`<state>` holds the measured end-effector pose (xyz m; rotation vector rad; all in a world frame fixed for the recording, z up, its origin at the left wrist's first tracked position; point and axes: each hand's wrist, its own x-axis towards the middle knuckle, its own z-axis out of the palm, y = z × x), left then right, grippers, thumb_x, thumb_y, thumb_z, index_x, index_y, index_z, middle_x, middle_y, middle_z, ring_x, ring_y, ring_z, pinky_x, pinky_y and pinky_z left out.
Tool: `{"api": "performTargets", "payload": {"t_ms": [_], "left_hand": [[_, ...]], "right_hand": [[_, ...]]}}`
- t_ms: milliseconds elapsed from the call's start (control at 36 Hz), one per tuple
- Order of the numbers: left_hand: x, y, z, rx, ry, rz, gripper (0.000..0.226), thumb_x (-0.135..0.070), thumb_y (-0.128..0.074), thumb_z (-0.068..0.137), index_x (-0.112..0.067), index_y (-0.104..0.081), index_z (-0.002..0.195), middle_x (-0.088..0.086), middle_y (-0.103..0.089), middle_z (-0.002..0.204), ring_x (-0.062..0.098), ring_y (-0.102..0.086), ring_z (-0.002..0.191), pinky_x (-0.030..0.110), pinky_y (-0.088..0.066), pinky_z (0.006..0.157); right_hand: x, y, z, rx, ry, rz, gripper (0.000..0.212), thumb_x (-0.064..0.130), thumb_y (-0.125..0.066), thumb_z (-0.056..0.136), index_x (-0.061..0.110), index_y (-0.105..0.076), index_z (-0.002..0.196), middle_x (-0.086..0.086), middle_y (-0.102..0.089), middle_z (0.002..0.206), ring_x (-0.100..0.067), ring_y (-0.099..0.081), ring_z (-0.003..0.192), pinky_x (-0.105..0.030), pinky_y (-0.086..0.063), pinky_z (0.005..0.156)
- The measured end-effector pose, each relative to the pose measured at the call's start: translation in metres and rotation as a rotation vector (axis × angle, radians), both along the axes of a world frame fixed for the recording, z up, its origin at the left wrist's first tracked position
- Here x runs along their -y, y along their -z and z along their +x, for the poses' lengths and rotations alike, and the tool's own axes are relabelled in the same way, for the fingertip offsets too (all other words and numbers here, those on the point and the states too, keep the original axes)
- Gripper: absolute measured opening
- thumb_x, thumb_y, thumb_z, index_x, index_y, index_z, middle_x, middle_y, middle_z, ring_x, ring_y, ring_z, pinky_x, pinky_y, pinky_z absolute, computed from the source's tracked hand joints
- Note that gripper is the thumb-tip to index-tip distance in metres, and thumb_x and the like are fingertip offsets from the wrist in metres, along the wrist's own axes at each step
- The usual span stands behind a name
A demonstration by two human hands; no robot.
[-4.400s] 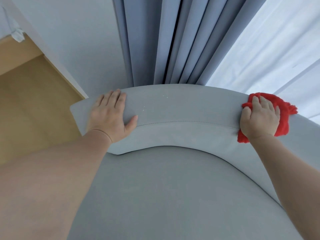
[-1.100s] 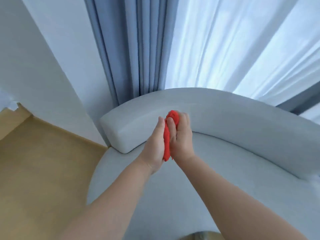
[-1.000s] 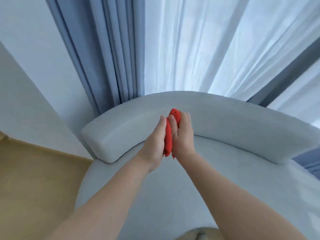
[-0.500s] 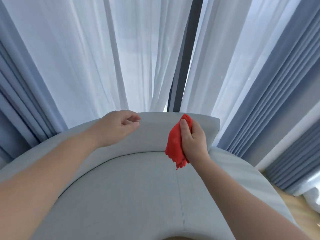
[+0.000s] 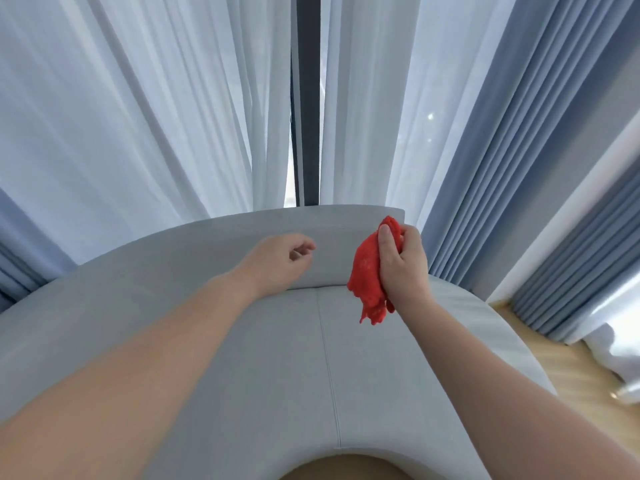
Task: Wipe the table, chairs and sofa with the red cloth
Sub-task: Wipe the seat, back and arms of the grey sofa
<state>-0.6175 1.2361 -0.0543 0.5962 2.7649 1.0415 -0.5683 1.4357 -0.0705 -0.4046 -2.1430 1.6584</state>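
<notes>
A light grey curved sofa (image 5: 263, 358) fills the lower half of the head view, its low backrest (image 5: 214, 244) arching across the middle. The red cloth (image 5: 367, 277) hangs bunched from my right hand (image 5: 403, 268), which grips it just above the seat near the backrest's right end. My left hand (image 5: 280, 263) hovers in front of the backrest, left of the cloth, with fingers loosely curled and nothing in it.
White sheer curtains (image 5: 138, 109) and a dark window frame (image 5: 306, 98) stand right behind the sofa. Blue-grey drapes (image 5: 512, 161) hang at the right. A strip of wooden floor (image 5: 568, 372) shows at the right of the seat.
My view has swung right along the sofa. The cloth, earlier pressed between both palms, is now in my right hand alone; my left hand has let go and moved apart to the left.
</notes>
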Motion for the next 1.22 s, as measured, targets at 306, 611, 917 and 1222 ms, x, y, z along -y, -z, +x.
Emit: {"api": "performTargets", "payload": {"t_ms": [306,611,917,1222], "left_hand": [[-0.041,0.093,-0.155,-0.048,0.139,-0.191,0.038,-0.026,-0.047,0.095,-0.021,-0.050,0.133,-0.004,-0.051,0.135,0.015,-0.047,0.122,0.032,-0.037,0.101],[-0.124,0.219,-0.307,-0.144,0.167,-0.411,0.042,-0.028,-0.044,0.096,-0.015,-0.043,0.137,0.003,-0.046,0.139,0.023,-0.041,0.127,0.035,-0.033,0.103],[-0.208,0.309,-0.411,-0.484,0.369,-0.583,0.067,-0.051,-0.017,0.094,-0.016,-0.017,0.151,0.005,-0.011,0.159,0.020,-0.007,0.146,0.030,0.002,0.117],[-0.248,0.355,-0.471,-0.782,0.728,-0.576,0.060,-0.035,-0.032,0.094,-0.004,-0.033,0.145,0.019,-0.031,0.151,0.035,-0.033,0.137,0.039,-0.014,0.114]], "right_hand": [[-0.032,0.078,-0.103,0.191,0.175,-0.119,0.024,0.028,-0.037,0.080,0.022,-0.052,0.096,0.005,-0.056,0.090,-0.009,-0.054,0.084,-0.027,-0.041,0.073],[-0.126,0.200,-0.221,0.256,0.353,0.002,0.014,0.029,-0.041,0.094,0.041,-0.047,0.093,-0.002,-0.054,0.105,-0.031,-0.063,0.088,-0.035,-0.050,0.042],[-0.186,0.346,-0.351,0.005,0.513,-0.054,0.023,0.042,-0.050,0.092,0.037,-0.047,0.114,0.008,-0.046,0.118,-0.016,-0.053,0.109,-0.044,-0.051,0.092],[-0.163,0.430,-0.401,0.001,0.689,-0.241,0.066,0.039,-0.051,0.095,0.014,-0.025,0.150,-0.012,-0.023,0.154,-0.016,-0.023,0.140,-0.021,-0.019,0.112]]}}
